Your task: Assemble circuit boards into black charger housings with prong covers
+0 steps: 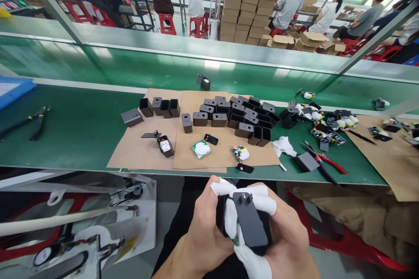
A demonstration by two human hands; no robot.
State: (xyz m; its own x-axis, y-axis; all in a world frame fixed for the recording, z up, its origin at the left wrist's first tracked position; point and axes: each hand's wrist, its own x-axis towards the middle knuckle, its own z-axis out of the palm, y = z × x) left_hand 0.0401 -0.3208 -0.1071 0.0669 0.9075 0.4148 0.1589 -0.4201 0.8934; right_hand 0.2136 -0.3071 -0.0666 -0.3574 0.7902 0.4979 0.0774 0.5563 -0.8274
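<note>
Both hands are together in front of my lap, off the table's near edge, around one black power adapter. My left hand (pixel 209 222) is closed on its dark housing, with a white finger cover on the fingertip. My right hand (pixel 278 226), also with white finger covers, grips the adapter's plug cover (pixel 251 220), a flat black plate with metal prongs at its top. A green board edge and white material show between housing and plate. Beyond lie an open adapter (pixel 166 146) with its cover beside it, and two circuit boards, one green (pixel 201 148), the other yellow (pixel 240 153).
Several black housings (pixel 244 115) stand on brown cardboard (pixel 147 139). To the right are circuit boards (pixel 327 126), red-handled pliers (pixel 324 161), a white cloth (pixel 284 146) and a housing (pixel 306 162). Black pliers (pixel 38 124) lie left. Machinery (pixel 108 226) stands below the table.
</note>
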